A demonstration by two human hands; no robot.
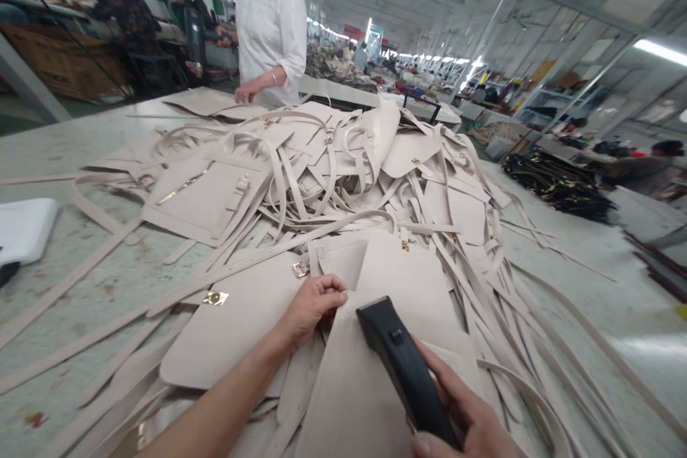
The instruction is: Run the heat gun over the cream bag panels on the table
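My right hand (pixel 456 401) is wrapped round a black hair clipper (pixel 402 358), its head pointing up and to the left over a beige leather bag panel (pixel 348 379). At the panel's upper edge, the fingers of my left hand (pixel 316 304) are pinched on the corner, beside the clipper's head. Left of that hand lies a beige flap (pixel 230 322) with a gold clasp (pixel 215 298) and a gold buckle (pixel 301 270) near it. Another flap (pixel 408 265) with a small gold fitting extends beyond the clipper.
A big heap of beige bag pieces and straps (pixel 322 150) covers the table (pixel 48 329). A white object (pixel 24 229) sits at the left edge. Across the table stands a person in a white shirt (pixel 273 21). Dark pieces (pixel 558 182) are piled at the right.
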